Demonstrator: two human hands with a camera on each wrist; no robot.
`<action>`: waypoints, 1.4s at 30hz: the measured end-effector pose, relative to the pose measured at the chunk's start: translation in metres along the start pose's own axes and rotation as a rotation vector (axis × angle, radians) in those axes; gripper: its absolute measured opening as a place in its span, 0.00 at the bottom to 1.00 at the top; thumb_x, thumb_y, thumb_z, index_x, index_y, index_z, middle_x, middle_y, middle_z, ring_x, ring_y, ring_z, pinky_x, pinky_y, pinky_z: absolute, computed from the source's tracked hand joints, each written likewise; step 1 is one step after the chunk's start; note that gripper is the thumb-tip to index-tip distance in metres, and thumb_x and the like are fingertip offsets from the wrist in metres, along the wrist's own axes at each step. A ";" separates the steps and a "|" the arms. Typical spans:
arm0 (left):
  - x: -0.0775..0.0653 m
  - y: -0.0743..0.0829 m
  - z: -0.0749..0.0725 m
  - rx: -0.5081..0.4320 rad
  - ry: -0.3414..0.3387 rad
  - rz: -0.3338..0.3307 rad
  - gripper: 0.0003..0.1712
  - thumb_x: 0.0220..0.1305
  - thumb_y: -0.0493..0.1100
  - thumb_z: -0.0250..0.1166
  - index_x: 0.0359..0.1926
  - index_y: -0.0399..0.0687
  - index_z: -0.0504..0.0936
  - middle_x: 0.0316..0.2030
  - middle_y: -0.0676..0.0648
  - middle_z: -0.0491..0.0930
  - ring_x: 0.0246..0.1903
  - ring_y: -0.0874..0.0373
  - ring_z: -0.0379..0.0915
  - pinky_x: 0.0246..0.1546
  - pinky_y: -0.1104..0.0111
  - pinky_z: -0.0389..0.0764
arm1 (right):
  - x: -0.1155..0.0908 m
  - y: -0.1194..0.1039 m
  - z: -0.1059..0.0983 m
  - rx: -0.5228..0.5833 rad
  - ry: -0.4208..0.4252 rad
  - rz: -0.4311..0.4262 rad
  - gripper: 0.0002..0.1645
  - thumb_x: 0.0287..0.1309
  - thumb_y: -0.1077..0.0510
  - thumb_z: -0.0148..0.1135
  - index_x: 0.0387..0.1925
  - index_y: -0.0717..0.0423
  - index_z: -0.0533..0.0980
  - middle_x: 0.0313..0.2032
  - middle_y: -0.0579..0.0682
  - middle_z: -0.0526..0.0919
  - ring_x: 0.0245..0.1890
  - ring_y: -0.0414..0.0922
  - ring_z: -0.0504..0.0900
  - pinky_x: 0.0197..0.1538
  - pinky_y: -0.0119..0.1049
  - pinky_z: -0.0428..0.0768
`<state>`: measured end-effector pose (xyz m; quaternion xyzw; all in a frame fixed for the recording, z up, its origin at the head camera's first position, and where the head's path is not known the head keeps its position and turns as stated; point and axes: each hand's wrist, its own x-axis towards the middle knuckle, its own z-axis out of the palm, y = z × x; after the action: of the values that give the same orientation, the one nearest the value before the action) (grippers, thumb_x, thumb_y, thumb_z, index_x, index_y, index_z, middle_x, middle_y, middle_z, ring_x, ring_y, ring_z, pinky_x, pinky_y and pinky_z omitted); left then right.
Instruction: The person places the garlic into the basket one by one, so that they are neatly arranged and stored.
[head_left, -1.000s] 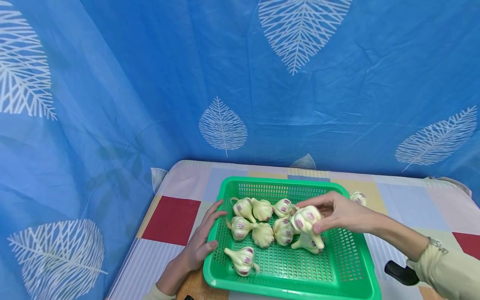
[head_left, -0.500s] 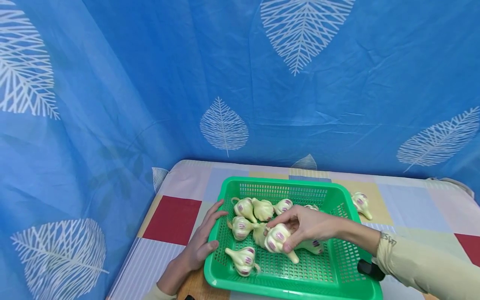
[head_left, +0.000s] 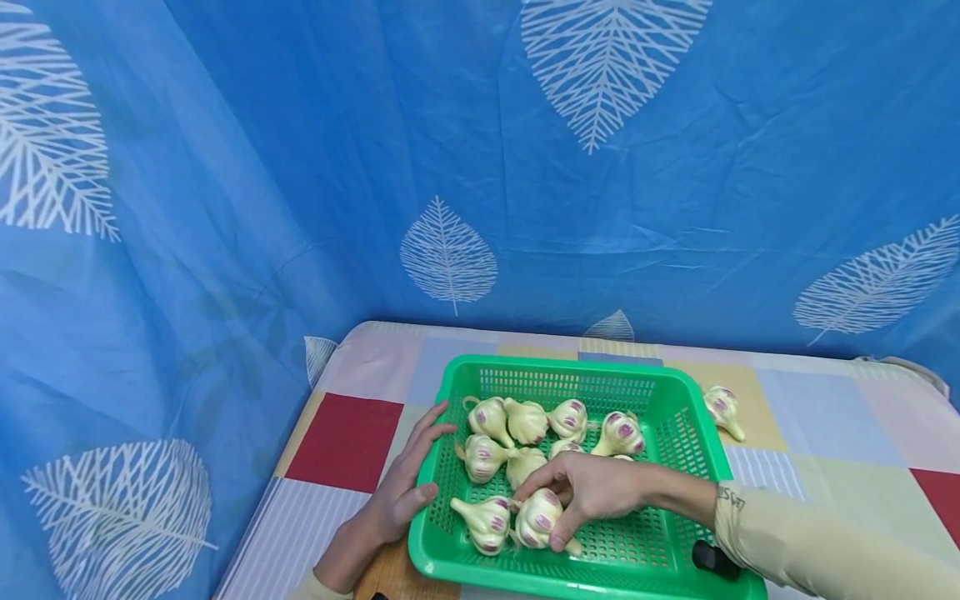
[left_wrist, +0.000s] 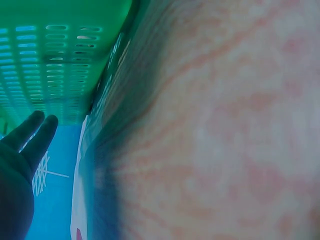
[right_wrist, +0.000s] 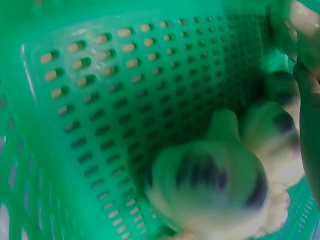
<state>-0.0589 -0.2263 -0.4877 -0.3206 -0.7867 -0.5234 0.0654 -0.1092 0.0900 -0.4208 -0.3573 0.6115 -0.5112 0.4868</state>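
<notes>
My right hand (head_left: 600, 490) pinches a garlic bulb (head_left: 537, 518) low inside the green basket (head_left: 693, 575), its stem pointing to the lower right. Just left of it lies another garlic bulb (head_left: 487, 525) near the front left corner. Several more garlic bulbs (head_left: 527, 421) sit in rows toward the back of the basket; some are partly hidden by my right hand. My left hand (head_left: 401, 492) rests with extended fingers against the basket's left rim. In the left wrist view, two fingers (left_wrist: 42, 142) reach along the perforated side. A garlic bulb (right_wrist: 210, 185) looms close in the right wrist view.
One garlic bulb (head_left: 723, 410) lies on the checked tablecloth (head_left: 810, 408) outside the basket's right side. A blue curtain (head_left: 337, 208) with white leaf prints hangs behind and left of the table. Wooden surface (head_left: 408, 575) shows at the front left.
My right hand has carried the garlic bulb from the basket's right part leftward and down to the front, beside the front left bulb. The left hand has stayed at the rim.
</notes>
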 end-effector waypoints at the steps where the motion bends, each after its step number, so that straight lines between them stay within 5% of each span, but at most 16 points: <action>1: 0.000 0.000 0.000 -0.001 0.000 0.000 0.36 0.71 0.55 0.46 0.70 0.34 0.62 0.77 0.37 0.46 0.75 0.42 0.44 0.64 0.48 0.67 | 0.001 0.002 0.002 -0.008 0.003 0.004 0.32 0.55 0.64 0.74 0.63 0.60 0.77 0.47 0.45 0.84 0.24 0.35 0.61 0.33 0.31 0.68; 5: 0.001 0.002 0.000 -0.006 0.003 0.001 0.36 0.72 0.55 0.46 0.70 0.34 0.62 0.77 0.36 0.46 0.75 0.42 0.44 0.64 0.48 0.66 | 0.002 0.008 0.007 -0.038 0.033 0.025 0.33 0.53 0.65 0.75 0.62 0.57 0.78 0.57 0.48 0.81 0.43 0.34 0.78 0.48 0.30 0.76; 8: 0.002 0.003 0.000 -0.010 0.005 -0.001 0.36 0.72 0.55 0.46 0.70 0.34 0.62 0.77 0.35 0.46 0.75 0.42 0.44 0.64 0.49 0.66 | 0.003 0.011 0.011 -0.053 0.057 0.039 0.33 0.50 0.64 0.77 0.60 0.55 0.78 0.62 0.48 0.77 0.62 0.38 0.74 0.58 0.31 0.74; 18: 0.002 0.005 0.000 -0.036 -0.006 -0.024 0.36 0.72 0.55 0.47 0.71 0.34 0.62 0.77 0.36 0.45 0.75 0.42 0.43 0.63 0.51 0.69 | 0.010 0.018 0.020 -0.172 0.079 0.008 0.35 0.47 0.61 0.80 0.59 0.57 0.78 0.55 0.43 0.82 0.41 0.32 0.76 0.48 0.29 0.77; 23: 0.001 0.004 -0.001 -0.035 -0.005 -0.022 0.36 0.72 0.55 0.47 0.70 0.34 0.62 0.77 0.36 0.46 0.75 0.41 0.44 0.63 0.53 0.69 | 0.011 0.017 0.020 -0.208 0.075 -0.005 0.36 0.47 0.61 0.80 0.60 0.56 0.77 0.56 0.45 0.81 0.54 0.35 0.77 0.55 0.31 0.76; 32: 0.002 0.005 -0.002 -0.053 -0.008 -0.038 0.36 0.69 0.52 0.48 0.70 0.35 0.62 0.77 0.37 0.46 0.74 0.42 0.45 0.62 0.55 0.71 | 0.012 0.015 0.020 -0.217 0.056 -0.007 0.36 0.48 0.60 0.80 0.60 0.56 0.76 0.55 0.44 0.80 0.56 0.36 0.77 0.57 0.31 0.75; 42: 0.003 0.007 -0.004 -0.030 -0.002 -0.020 0.36 0.69 0.52 0.48 0.70 0.34 0.63 0.77 0.36 0.46 0.74 0.40 0.46 0.62 0.53 0.71 | 0.008 0.006 0.020 -0.165 0.043 0.002 0.40 0.51 0.62 0.77 0.65 0.61 0.72 0.61 0.53 0.77 0.62 0.39 0.73 0.61 0.31 0.72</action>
<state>-0.0583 -0.2260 -0.4789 -0.3144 -0.7819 -0.5356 0.0547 -0.0914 0.0785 -0.4286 -0.3845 0.6621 -0.4663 0.4432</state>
